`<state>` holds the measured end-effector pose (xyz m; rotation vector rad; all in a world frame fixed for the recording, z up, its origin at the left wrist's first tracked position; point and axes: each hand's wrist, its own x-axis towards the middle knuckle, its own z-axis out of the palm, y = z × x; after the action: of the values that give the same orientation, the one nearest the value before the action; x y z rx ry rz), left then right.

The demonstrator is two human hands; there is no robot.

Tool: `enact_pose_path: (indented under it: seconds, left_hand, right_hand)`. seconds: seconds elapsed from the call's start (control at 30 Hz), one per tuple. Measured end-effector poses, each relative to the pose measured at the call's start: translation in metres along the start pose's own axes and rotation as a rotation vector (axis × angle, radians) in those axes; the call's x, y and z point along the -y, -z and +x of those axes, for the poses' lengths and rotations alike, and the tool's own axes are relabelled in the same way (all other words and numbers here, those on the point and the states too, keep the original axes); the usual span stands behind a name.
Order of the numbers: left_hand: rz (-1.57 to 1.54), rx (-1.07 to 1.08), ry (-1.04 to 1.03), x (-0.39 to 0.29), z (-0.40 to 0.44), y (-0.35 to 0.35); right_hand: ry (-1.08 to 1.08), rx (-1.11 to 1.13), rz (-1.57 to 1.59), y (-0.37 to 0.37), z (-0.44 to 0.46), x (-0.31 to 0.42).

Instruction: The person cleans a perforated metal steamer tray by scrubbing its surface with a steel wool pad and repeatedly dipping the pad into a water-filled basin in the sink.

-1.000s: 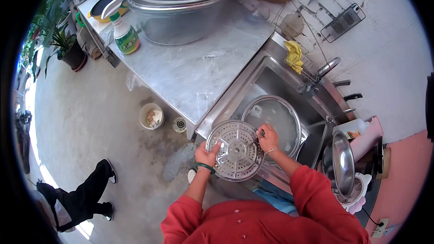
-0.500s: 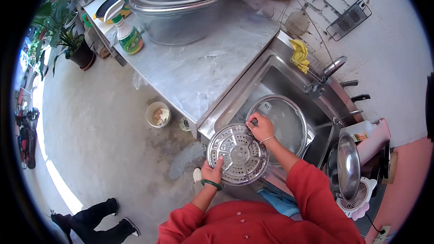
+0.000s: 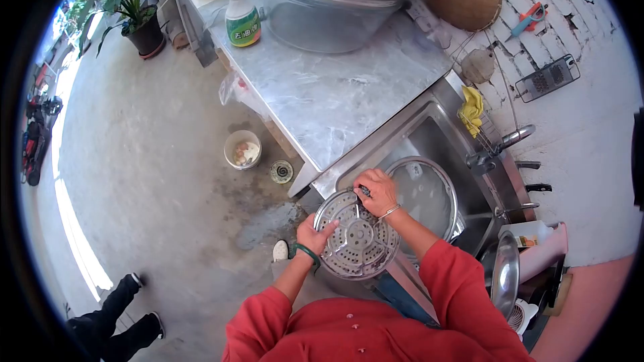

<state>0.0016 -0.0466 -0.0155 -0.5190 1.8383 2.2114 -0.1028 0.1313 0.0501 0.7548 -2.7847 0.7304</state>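
A round metal steamer plate (image 3: 357, 233) with many holes is tilted in front of my red shirt, beside the sink's near edge. My left hand (image 3: 314, 233) grips its left rim, thumb over the top face. Closed around a small dark scouring pad (image 3: 364, 190), my right hand (image 3: 377, 192) presses at the plate's upper rim. Right behind it, a round metal basin (image 3: 429, 194) of cloudy water sits in the steel sink (image 3: 436, 127).
A marble-topped table (image 3: 322, 100) bears a spray bottle (image 3: 241, 13) and large lidded bowls (image 3: 329, 20). A bucket (image 3: 242, 149) stands on the floor. Another person's legs (image 3: 121, 315) show at lower left. The faucet (image 3: 513, 137) rises behind the sink.
My right hand has moved left along the plate's upper rim with the pad. The view has shifted, and the other person's legs sit lower and farther left than half a second ago.
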Motion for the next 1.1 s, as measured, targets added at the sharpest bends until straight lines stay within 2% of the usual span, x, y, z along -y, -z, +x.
enact_pose_path:
  seconds: [0.1, 0.23, 0.3, 0.43, 0.5, 0.53, 0.6, 0.73, 0.8, 0.9, 0.93, 1.0, 1.1]
  left_hand:
    - [-0.163, -0.036, -0.036, 0.012, 0.002, -0.004]
    - [-0.102, -0.018, 0.016, 0.011, 0.001, -0.001]
    - [-0.054, -0.040, -0.039, 0.007, -0.001, -0.002]
    - [-0.153, 0.004, -0.040, 0.007, 0.001, -0.003]
    - [-0.119, 0.005, -0.052, 0.005, 0.000, -0.002]
    - [-0.110, 0.008, -0.049, 0.008, -0.001, -0.002]
    - [-0.060, -0.012, -0.074, 0.010, 0.001, -0.003]
    - [-0.023, -0.043, -0.078, 0.007, -0.004, -0.003]
    - [-0.099, -0.028, -0.064, 0.003, -0.004, -0.005]
    - [-0.060, -0.035, -0.085, 0.010, -0.003, -0.005]
    - [-0.054, -0.035, -0.082, 0.013, -0.003, -0.005]
    - [-0.054, -0.034, -0.064, 0.014, -0.001, -0.006]
    - [-0.081, -0.059, -0.083, 0.010, -0.003, -0.008]
  right_hand:
    - [0.011, 0.035, -0.033, -0.002, 0.004, 0.003]
    - [-0.068, 0.040, -0.092, 0.013, -0.029, -0.027]
    - [-0.210, 0.086, -0.072, 0.026, -0.049, -0.033]
    - [-0.330, 0.033, -0.039, 0.015, -0.043, -0.024]
    - [-0.186, -0.015, -0.023, -0.008, -0.011, -0.016]
    - [-0.193, -0.019, -0.018, -0.012, -0.002, -0.006]
    - [0.015, 0.047, -0.042, -0.013, 0.012, 0.009]
    - [-0.035, 0.008, -0.107, 0.012, -0.028, -0.026]
    - [-0.152, 0.079, -0.145, 0.026, -0.044, -0.031]
    - [-0.147, 0.033, -0.142, 0.005, -0.025, -0.020]
    - [-0.112, -0.018, -0.073, -0.006, -0.008, -0.004]
    - [0.037, 0.040, 0.005, -0.026, 0.010, 0.022]
    - [0.001, -0.038, 0.048, -0.025, 0.003, 0.020]
